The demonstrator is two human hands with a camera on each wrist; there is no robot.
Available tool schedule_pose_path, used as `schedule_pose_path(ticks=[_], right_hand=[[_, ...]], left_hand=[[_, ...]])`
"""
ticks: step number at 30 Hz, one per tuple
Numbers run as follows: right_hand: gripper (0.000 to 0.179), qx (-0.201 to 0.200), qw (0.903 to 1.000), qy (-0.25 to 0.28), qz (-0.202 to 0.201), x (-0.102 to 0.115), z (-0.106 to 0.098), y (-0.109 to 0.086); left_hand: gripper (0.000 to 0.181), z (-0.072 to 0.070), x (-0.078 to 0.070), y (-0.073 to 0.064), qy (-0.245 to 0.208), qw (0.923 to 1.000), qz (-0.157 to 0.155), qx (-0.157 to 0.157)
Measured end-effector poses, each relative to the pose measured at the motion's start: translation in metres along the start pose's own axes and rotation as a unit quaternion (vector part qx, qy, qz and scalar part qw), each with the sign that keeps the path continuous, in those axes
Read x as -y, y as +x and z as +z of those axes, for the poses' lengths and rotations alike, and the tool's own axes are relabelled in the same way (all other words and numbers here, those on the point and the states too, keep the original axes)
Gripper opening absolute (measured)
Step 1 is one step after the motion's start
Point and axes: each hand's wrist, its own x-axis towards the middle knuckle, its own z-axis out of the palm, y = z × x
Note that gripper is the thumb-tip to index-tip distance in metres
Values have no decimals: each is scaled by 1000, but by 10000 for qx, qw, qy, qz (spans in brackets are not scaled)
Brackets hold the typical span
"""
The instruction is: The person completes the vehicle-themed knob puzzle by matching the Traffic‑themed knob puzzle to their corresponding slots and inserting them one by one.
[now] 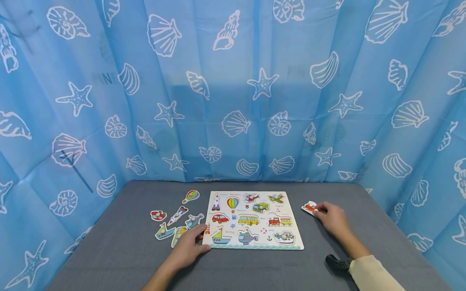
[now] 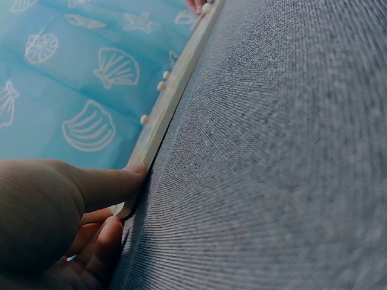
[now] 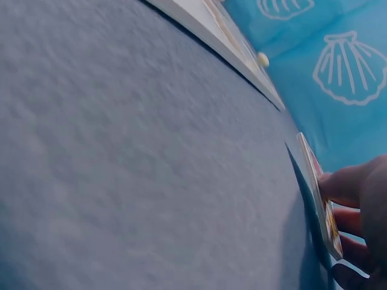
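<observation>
Left hand [image 1: 189,246] rests on puzzle board [image 1: 253,220]; right hand [image 1: 333,220] pinches red piece [image 1: 310,207].

The puzzle board [image 1: 253,220] carries small printed captions beside its vehicle pictures. They are too small and blurred to read in the head view, and both wrist views show the board edge-on only. Faint dark lettering shows through the curtain [image 1: 105,79] at upper left; it cannot be read.
</observation>
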Motion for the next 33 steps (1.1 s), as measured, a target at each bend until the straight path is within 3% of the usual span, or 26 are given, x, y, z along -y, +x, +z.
schedule_pose_path(ticks=[33], right_hand=[[11, 356, 9980, 505, -120, 53, 19, -16]], left_hand=[[62, 0, 1, 0, 33, 9999, 118, -59]])
